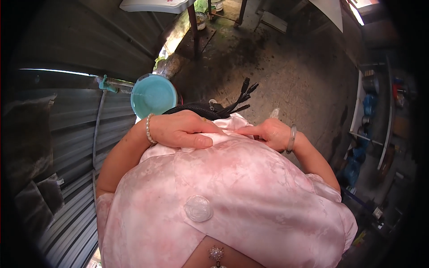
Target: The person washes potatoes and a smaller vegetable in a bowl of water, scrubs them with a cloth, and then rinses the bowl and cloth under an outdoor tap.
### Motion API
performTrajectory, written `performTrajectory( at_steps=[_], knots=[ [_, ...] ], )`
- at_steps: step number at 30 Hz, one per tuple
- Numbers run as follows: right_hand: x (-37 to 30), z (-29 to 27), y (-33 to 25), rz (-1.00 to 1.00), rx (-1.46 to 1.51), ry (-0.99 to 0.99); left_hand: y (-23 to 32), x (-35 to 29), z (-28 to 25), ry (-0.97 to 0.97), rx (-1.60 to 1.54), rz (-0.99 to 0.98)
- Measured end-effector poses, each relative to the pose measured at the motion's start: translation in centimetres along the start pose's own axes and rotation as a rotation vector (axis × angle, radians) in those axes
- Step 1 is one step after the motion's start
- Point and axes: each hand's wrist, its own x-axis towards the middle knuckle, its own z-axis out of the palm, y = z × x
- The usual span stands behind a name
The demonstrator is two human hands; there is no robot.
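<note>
I wear a pink satin blouse (250, 178) with a large round pale button (199, 208) at its front. Both hands rest on its lower front, where the cloth bunches into folds. My left hand (181, 129), with a beaded bracelet, lies over the cloth, fingers stretched to the right and thumb apart. Opposite it, my right hand (272, 133), with a bangle, reaches its index finger to the same folds. Its other fingers curl in and seem to hold the cloth; their tips are hidden. Just beyond lies black fabric (194, 107) with several dark cord-like ends (243, 96).
A light-blue basin (154, 96) holding water stands at the left beneath a green tap (106, 85). Corrugated metal wall (71, 120) runs along the left. A rack (357, 107) with blue items is at the right. Ahead, table legs (193, 22) stand on a stained concrete floor (304, 67).
</note>
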Motion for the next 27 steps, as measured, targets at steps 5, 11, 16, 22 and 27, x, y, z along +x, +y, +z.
performTrajectory(
  at_steps=[5, 11, 16, 22, 27],
  knots=[
    [0.5, -0.3, 0.1, -0.049, 0.142, 0.007, -0.4, -0.2, 0.1, 0.130, -0.132, -0.146],
    [1.1, 0.1, 1.0, -0.090, 0.223, 0.008, -1.9, 1.7, -0.5, 0.719, 0.231, -0.229],
    [0.7, 0.3, 0.5, -0.095, 0.196, -0.006, -1.5, 3.4, -0.9, 0.571, 0.615, -0.304],
    [-0.2, 0.3, -0.3, -0.153, 0.124, 0.035, -1.9, 4.5, -1.3, 0.420, 0.679, -0.329],
    [-0.1, 0.7, 0.2, -0.198, 0.120, 0.084, -2.4, 5.5, -1.8, 0.389, 0.581, -0.314]
  ],
)
